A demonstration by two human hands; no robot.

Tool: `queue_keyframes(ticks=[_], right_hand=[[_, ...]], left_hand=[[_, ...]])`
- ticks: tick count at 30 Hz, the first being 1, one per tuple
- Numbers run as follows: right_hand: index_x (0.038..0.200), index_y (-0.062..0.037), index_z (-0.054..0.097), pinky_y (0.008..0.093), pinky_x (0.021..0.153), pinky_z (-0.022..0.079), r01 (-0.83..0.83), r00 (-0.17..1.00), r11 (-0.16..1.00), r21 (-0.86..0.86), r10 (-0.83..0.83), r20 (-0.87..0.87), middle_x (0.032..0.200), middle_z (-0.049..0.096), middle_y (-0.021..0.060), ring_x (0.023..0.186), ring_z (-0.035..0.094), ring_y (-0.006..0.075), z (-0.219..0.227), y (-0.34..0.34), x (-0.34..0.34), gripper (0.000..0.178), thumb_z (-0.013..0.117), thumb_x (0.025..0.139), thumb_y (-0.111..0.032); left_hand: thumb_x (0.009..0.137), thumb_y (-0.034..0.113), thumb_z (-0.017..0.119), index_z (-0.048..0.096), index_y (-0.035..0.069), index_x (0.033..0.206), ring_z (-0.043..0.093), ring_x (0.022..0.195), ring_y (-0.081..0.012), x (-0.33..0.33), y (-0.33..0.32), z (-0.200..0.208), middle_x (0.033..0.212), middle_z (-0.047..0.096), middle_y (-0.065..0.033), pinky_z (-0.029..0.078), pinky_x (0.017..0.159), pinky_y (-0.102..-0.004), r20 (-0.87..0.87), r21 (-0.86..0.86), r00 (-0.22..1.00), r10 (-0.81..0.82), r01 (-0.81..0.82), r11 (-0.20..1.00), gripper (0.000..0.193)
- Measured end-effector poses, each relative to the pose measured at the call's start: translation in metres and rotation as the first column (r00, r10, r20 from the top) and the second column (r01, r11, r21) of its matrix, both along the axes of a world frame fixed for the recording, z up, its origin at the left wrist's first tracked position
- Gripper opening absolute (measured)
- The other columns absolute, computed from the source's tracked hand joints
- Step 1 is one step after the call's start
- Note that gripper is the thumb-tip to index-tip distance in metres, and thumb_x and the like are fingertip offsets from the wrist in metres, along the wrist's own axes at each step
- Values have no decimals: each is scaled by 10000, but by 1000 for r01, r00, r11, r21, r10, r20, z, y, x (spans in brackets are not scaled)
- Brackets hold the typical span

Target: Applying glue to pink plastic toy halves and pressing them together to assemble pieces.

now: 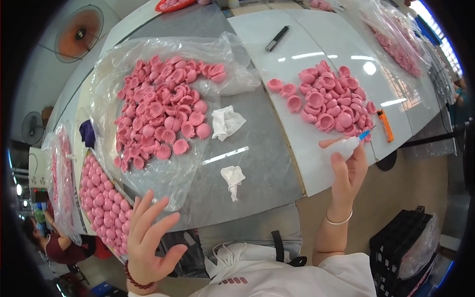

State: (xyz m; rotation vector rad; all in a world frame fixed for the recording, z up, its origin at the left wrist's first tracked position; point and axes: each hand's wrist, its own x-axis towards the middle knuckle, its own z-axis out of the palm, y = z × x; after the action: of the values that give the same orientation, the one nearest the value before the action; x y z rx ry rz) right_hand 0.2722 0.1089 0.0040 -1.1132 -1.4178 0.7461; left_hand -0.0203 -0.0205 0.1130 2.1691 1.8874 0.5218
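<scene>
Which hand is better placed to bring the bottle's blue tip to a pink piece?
Probably the right hand: it holds the white bottle, its blue tip near the right-hand pink pile. The open left hand looks empty, near the pink balls.

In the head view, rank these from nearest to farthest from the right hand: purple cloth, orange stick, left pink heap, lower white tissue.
1. Orange stick: beyond the right hand, slightly to its right.
2. Lower white tissue: left, on the grey tabletop.
3. Left pink heap: farther left, on clear plastic.
4. Purple cloth: far left, past the heap.
</scene>
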Motion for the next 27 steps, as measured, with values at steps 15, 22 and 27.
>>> queue_keyframes(ticks=[15,22,27], right_hand=[[1003,51,472,196,622,420,-86,986,994,-69,75,-152,802,582,81,720,560,108,-11,-11,3,226,517,816,-67],[992,36,477,177,622,373,-54,997,997,-48,51,-66,766,585,74,685,487,70,-10,-12,1,237,497,843,-148],[984,38,483,155,578,337,-36,999,999,-5,36,-21,762,586,71,645,441,46,-12,-12,-3,226,491,838,-135]], left_hand=[[793,300,493,380,123,1257,299,1219,-312,-139,191,-86,1277,392,-137,237,997,-394,-210,20,969,-130,137,990,510],[759,287,492,336,127,1283,287,1231,-301,-102,138,-84,1288,374,-141,222,1002,-405,-73,-22,982,-174,173,985,569],[777,307,494,262,140,1322,226,1254,-344,-86,106,-73,1364,258,-118,180,1011,-440,-339,72,939,55,-32,997,615]])
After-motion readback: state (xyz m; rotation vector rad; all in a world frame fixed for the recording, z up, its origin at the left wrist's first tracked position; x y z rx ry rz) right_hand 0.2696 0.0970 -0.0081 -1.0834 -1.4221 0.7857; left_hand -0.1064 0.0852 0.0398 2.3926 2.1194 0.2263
